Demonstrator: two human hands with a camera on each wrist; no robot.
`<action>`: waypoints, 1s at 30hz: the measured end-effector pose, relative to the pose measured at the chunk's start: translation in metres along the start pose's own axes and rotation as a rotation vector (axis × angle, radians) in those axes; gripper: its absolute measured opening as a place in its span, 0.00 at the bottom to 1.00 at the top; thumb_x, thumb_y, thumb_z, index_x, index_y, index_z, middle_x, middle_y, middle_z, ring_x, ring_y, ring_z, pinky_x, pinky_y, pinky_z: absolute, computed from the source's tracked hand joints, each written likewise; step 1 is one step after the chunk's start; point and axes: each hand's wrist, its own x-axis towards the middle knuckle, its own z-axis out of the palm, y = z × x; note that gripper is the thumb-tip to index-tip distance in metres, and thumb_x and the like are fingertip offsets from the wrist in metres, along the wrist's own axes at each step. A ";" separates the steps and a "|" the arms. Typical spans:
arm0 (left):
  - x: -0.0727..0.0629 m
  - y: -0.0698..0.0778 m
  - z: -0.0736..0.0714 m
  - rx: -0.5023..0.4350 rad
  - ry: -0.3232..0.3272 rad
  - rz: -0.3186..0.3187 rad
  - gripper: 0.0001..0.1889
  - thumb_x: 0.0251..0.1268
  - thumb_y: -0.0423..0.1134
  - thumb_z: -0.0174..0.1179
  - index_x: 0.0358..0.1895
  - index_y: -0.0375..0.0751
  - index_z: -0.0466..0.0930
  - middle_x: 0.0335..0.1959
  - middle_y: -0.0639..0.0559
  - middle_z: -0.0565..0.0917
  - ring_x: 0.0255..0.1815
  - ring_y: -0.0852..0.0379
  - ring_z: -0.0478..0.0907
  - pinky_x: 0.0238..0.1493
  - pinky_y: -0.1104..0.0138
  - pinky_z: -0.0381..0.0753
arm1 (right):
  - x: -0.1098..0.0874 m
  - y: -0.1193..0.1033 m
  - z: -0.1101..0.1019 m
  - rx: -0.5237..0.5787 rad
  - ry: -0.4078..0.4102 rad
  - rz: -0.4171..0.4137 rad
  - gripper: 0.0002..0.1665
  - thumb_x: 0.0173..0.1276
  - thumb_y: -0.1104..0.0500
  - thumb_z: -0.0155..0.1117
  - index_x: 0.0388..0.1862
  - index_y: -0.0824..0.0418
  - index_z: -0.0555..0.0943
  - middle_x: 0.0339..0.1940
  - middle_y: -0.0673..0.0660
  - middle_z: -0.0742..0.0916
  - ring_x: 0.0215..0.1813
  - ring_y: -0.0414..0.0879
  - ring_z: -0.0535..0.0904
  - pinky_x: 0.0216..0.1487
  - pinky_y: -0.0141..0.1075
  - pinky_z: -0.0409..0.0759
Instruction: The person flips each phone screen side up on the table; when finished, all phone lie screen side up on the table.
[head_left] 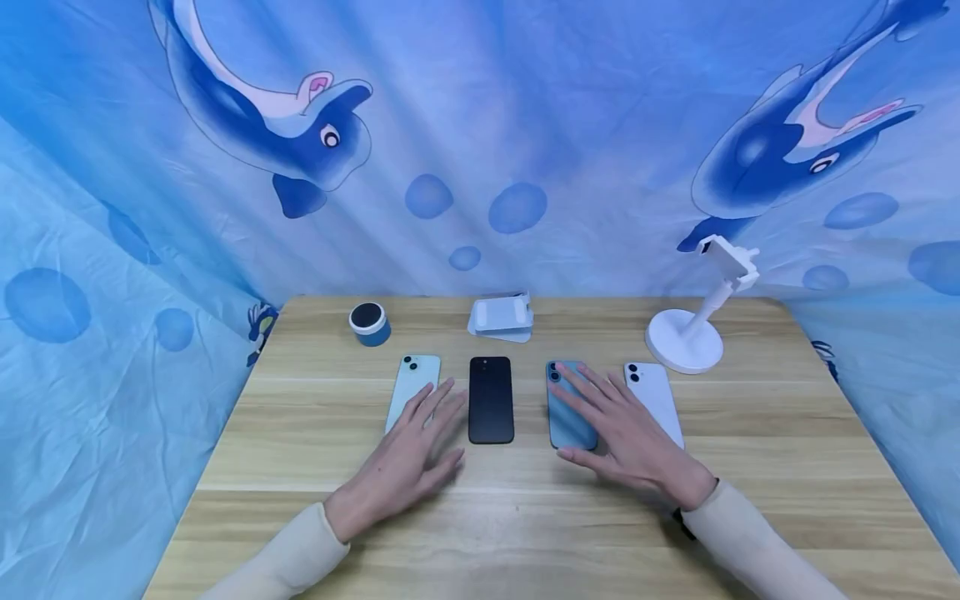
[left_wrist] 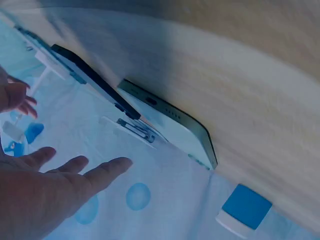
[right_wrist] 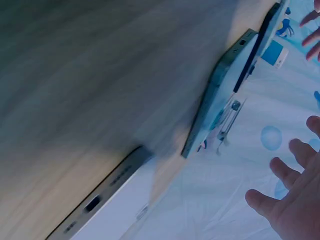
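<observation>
Four phones would exceed a count, so several phones lie in a row, camera sides up. My left hand (head_left: 405, 458), fingers spread, hovers over the lower part of a pale green phone (head_left: 414, 379). Just right of its fingertips lies a black phone (head_left: 491, 404). My right hand (head_left: 626, 429) spreads above a blue phone (head_left: 570, 421), covering part of it in the head view. Beside that is a white phone (head_left: 658, 400), partly behind the same hand. In the wrist views, the left fingers (left_wrist: 107, 175) and right fingers (right_wrist: 285, 172) stand apart from the phones, holding nothing.
A white phone stand (head_left: 684, 340) stands at the back right. Small white flat stands (head_left: 502, 317) lie at the back middle. A blue and white round jar (head_left: 371, 325) with a dark top sits at the back left. A blue dolphin-print curtain (head_left: 480, 125) hangs behind the wooden table (head_left: 517, 525).
</observation>
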 end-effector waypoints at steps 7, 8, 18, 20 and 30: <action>-0.001 -0.001 -0.004 -0.078 0.041 -0.211 0.40 0.71 0.51 0.66 0.82 0.47 0.61 0.78 0.44 0.69 0.76 0.43 0.68 0.72 0.47 0.75 | 0.020 -0.008 0.003 0.160 -0.010 0.015 0.44 0.78 0.37 0.59 0.86 0.42 0.56 0.87 0.51 0.61 0.85 0.56 0.60 0.79 0.59 0.64; -0.001 -0.002 -0.004 -0.081 0.051 -0.243 0.40 0.70 0.51 0.67 0.81 0.46 0.62 0.77 0.43 0.71 0.74 0.43 0.69 0.70 0.47 0.77 | 0.023 -0.009 0.004 0.187 -0.013 0.022 0.43 0.78 0.38 0.59 0.86 0.43 0.56 0.87 0.51 0.62 0.85 0.55 0.61 0.78 0.58 0.66; -0.007 -0.016 -0.006 -0.050 0.014 -0.476 0.45 0.63 0.52 0.73 0.77 0.32 0.65 0.66 0.31 0.75 0.61 0.38 0.73 0.58 0.47 0.81 | 0.058 -0.023 0.019 0.380 -0.083 0.046 0.35 0.77 0.45 0.64 0.79 0.52 0.70 0.80 0.54 0.74 0.80 0.52 0.70 0.75 0.54 0.73; -0.008 -0.018 -0.007 -0.050 -0.020 -0.504 0.47 0.63 0.52 0.73 0.78 0.30 0.63 0.66 0.30 0.75 0.60 0.38 0.73 0.58 0.46 0.81 | 0.065 -0.026 0.024 0.422 -0.105 0.047 0.34 0.77 0.46 0.64 0.78 0.53 0.71 0.78 0.54 0.76 0.79 0.50 0.71 0.75 0.52 0.73; -0.007 -0.022 -0.009 -0.086 -0.083 -0.546 0.50 0.62 0.54 0.73 0.78 0.26 0.61 0.69 0.28 0.72 0.62 0.36 0.71 0.62 0.45 0.78 | 0.095 -0.045 0.043 0.585 -0.179 0.086 0.30 0.79 0.49 0.62 0.76 0.54 0.73 0.69 0.54 0.82 0.61 0.43 0.83 0.59 0.38 0.84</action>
